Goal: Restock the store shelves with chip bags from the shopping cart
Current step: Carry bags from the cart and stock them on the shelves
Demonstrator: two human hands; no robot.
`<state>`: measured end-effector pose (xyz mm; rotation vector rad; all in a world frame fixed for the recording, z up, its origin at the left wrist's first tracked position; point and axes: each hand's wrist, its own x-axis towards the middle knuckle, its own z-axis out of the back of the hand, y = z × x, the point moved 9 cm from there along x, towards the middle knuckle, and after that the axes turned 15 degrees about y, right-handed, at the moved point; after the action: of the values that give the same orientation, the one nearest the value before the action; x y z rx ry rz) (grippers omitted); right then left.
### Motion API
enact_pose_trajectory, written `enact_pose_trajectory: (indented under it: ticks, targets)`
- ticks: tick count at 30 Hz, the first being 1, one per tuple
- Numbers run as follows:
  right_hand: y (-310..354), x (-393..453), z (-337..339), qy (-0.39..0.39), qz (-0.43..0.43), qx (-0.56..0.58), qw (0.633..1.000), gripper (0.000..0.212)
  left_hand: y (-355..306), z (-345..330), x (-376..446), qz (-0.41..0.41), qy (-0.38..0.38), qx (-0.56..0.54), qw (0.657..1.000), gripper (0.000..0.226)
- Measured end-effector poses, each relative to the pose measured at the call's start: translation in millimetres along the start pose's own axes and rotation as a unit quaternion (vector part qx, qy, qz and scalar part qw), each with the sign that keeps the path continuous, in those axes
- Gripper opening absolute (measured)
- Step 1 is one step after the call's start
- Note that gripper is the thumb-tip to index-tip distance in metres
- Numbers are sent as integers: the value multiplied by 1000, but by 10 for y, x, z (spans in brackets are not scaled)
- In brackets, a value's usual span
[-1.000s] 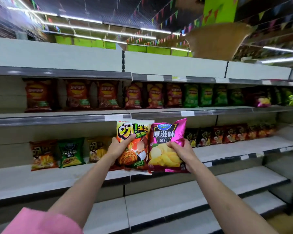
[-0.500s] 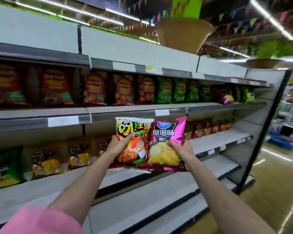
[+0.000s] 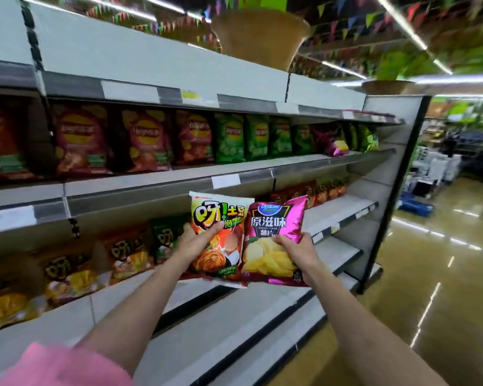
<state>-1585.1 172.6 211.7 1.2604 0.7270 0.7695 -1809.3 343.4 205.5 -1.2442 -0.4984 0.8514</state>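
Note:
My left hand (image 3: 196, 242) grips an orange and yellow chip bag (image 3: 221, 263) by its left side, thumb across the front. My right hand (image 3: 297, 249) grips a pink chip bag (image 3: 273, 218) with potato slices printed on it, fingers curled over its lower front. Both bags are upright, side by side and touching, held in the air in front of the middle shelf (image 3: 343, 207). The shopping cart is not in view.
Red and green chip bags (image 3: 229, 137) line the upper shelf. Orange bags (image 3: 129, 254) stand on the middle shelf to the left, more (image 3: 329, 190) at its far right. Lower shelves (image 3: 234, 324) are white boards. The aisle floor (image 3: 444, 288) opens to the right past the shelf end (image 3: 391, 190).
The view has swung right along the shelving, bringing the shelf end and aisle into sight. Both hands keep the same hold on their bags, which stay side by side.

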Motion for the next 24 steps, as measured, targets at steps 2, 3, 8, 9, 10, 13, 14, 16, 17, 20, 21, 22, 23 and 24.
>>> enact_pose_trajectory:
  ticks: [2,3,8,9,10,13,14,16,17,20,21,22,23,24]
  targets:
    - [-49,79,143,-3,0,2,1000,65,-57,-150,62,5,-1,2,1000,115]
    - [-63,122,220,-3,2,4,1000,67,-78,-207,112,8,-8,8,1000,113]
    - [84,366,669,4,29,-14,999,61,-367,-547,288,-6,-26,-3,1000,123]
    - [129,412,785,6,38,-15,999,60,-437,-620,334,-13,-27,-6,1000,126]
    - [157,469,891,11,42,-9,999,59,-523,-698,373,-17,-29,-5,999,126]
    - [238,593,1259,18,59,5,998,69,-805,-984,467,-18,-34,-6,999,126]
    - [291,601,1387,22,62,4,998,79,-903,-1090,488,-18,-35,-5,999,122]
    - [345,675,1671,24,66,-3,997,88,-1083,-1320,567,-36,-35,-18,999,123]
    - [380,700,1815,25,74,-9,997,84,-1151,-1443,609,-36,-37,-24,998,127]
    - [367,772,2279,21,75,-13,997,69,-1306,-1840,771,-43,-35,-28,998,126]
    - [339,801,2442,16,80,-12,997,67,-1340,-1982,831,-42,-33,-28,998,127]
    - [308,801,2603,9,77,-13,997,66,-1345,-2133,943,-41,-24,-32,998,129]
    - [267,817,2781,3,79,-16,997,62,-1346,-2298,1062,-43,-10,-32,998,129]
    - [243,811,2945,0,75,-16,997,60,-1277,-2435,1296,-42,4,-27,999,127]
